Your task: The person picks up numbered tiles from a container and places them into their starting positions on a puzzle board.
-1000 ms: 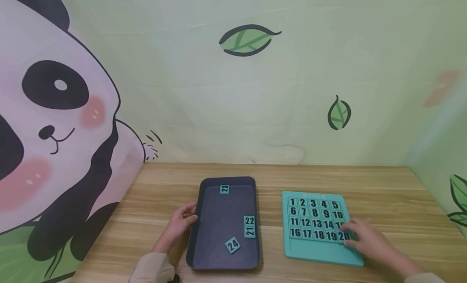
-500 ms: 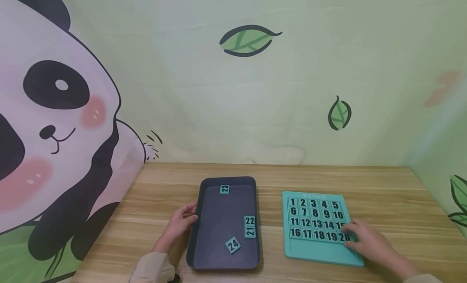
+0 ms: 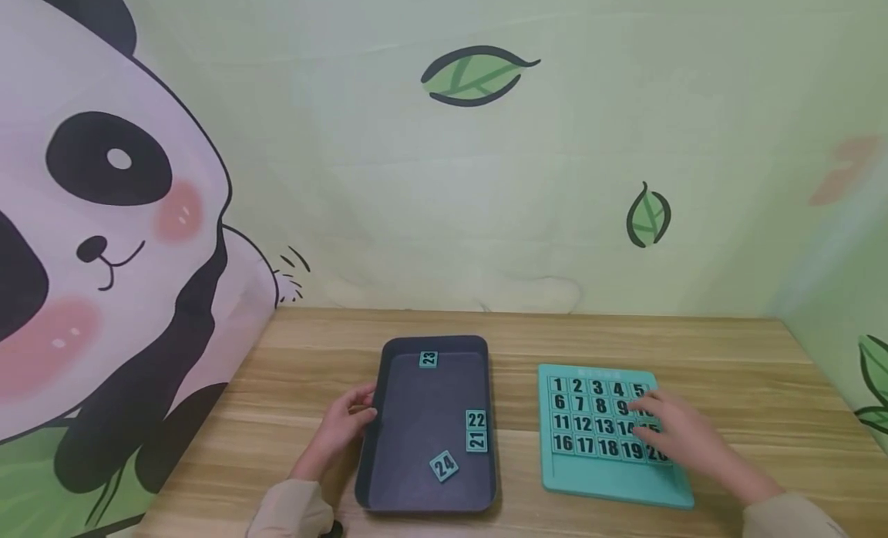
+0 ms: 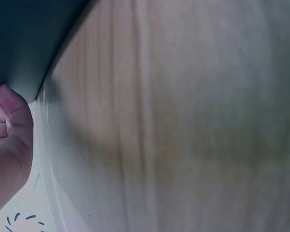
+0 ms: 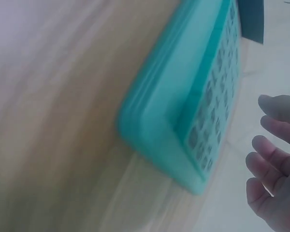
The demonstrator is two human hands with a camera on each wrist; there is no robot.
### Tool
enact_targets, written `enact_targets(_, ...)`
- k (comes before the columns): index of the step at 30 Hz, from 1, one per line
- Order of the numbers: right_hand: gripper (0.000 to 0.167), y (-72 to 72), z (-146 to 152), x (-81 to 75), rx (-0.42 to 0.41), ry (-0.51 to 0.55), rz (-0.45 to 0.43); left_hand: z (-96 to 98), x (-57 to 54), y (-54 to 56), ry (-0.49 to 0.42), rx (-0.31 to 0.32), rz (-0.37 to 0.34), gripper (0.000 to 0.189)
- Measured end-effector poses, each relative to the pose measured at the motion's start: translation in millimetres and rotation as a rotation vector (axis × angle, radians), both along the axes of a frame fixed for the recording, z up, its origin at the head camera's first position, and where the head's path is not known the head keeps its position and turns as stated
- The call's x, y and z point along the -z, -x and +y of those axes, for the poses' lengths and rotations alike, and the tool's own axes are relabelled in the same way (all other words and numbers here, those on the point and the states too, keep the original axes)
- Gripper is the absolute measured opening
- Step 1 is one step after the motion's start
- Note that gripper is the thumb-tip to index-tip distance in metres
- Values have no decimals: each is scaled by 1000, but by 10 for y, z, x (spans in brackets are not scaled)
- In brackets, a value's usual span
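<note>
My left hand [image 3: 344, 421] holds the left rim of a dark, shallow tray [image 3: 416, 422]; in the left wrist view its thumb [image 4: 12, 99] lies against the tray's outer wall. Inside the tray lie loose number tiles: a 23 tile [image 3: 428, 359] at the far end, a 22 tile [image 3: 475, 420] and a 21 tile [image 3: 476, 442] along the right wall, and a tilted 24 tile [image 3: 444, 466]. My right hand [image 3: 683, 434] hovers over the right side of a teal number board [image 3: 610, 480], fingers apart and holding nothing. Rows of tiles from 1 to 20 fill the board's upper part, some hidden by the hand.
The wooden table [image 3: 513, 337] carries the tray and the board side by side, with a gap between them. A green backdrop [image 3: 388, 191] with a panda [image 3: 104, 214] and leaves rises behind the table and at its right side.
My right hand has lifted off the 20 tile at the board's right side and moved away from me, over the upper rows. The left hand and tray have stayed put.
</note>
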State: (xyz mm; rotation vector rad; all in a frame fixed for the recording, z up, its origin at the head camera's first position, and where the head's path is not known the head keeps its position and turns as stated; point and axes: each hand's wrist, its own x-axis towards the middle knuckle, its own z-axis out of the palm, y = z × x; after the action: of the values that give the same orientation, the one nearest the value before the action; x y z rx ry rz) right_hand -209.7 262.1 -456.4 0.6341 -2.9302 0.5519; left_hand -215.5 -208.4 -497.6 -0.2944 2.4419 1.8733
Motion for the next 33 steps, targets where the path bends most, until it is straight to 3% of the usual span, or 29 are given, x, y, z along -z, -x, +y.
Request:
enact_targets(5, 25, 38, -191, -45, -35, 4, 17, -7, 1, 5, 3, 1, -18, 44)
enact_targets(13, 27, 88, -536, -50, -91, 110, -81, -11, 24, 16, -5, -1, -17, 43)
enact_targets(19, 30, 121, -848, -90, -190, 137, -132, -14, 27, 21, -10, -6, -8, 43)
enact_targets(33, 31, 75, -1649, -67, -444, 34, -17, -9, 16, 20, -24, -3, -14, 43)
